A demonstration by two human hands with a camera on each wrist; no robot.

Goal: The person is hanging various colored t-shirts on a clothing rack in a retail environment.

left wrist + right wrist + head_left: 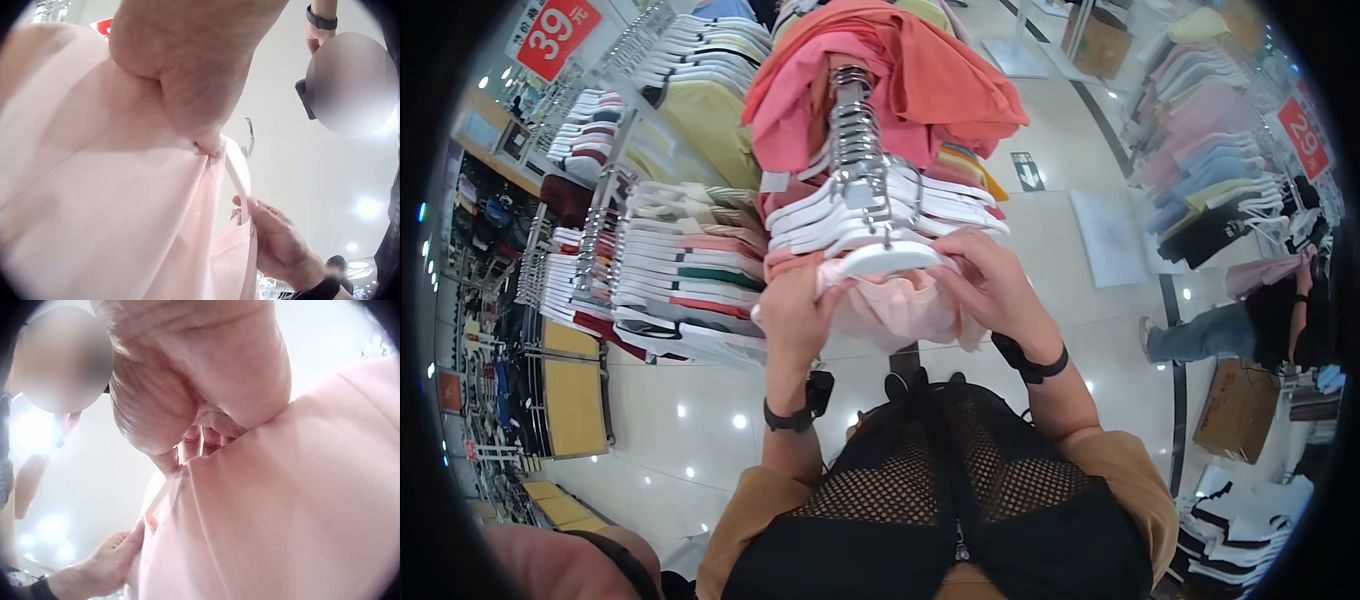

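Note:
A pale pink garment (900,310) hangs on a white hanger (892,259) in front of me in the head view. My left hand (794,312) pinches the garment's left shoulder by the hanger's end. On the other side my right hand (998,285) pinches the right shoulder between thumb and fingers. In the left wrist view the pink cloth (112,206) drapes below the left hand (187,69), and the hanger's metal hook (250,137) points up. The right wrist view shows the cloth (300,494) falling from the right hand (200,369).
Right behind the hanger is a rail of white hangers (820,225) with coral garments (940,70) piled over it. More clothes (690,270) hang to the left. Another person (1260,320) stands at the right, near a cardboard box (1238,410). Price signs (555,38) stand above the racks.

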